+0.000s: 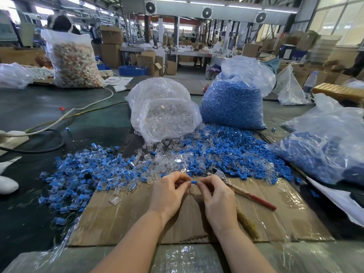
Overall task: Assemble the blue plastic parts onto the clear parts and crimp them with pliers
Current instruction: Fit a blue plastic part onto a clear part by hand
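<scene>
My left hand [169, 192] and my right hand [215, 196] meet over the cardboard sheet [118, 219]. Between their fingertips sits a small blue plastic part [194, 182]; my right fingers pinch it. My left fingers pinch toward it, and whatever clear part they hold is hidden. Red-handled pliers [244, 191] lie on the cardboard just right of my right hand, jaws toward the pile. Loose blue parts [236, 152] and clear parts [167, 160] are heaped beyond my hands. Assembled blue-and-clear pieces [82, 174] spread to the left.
A bag of clear parts [163, 111] and a bag of blue parts [234, 101] stand behind the pile. Another blue-filled bag [323, 146] lies at right. White and black cables [59, 123] cross the dark table at left. A bag of orange-white pieces [74, 62] stands far left.
</scene>
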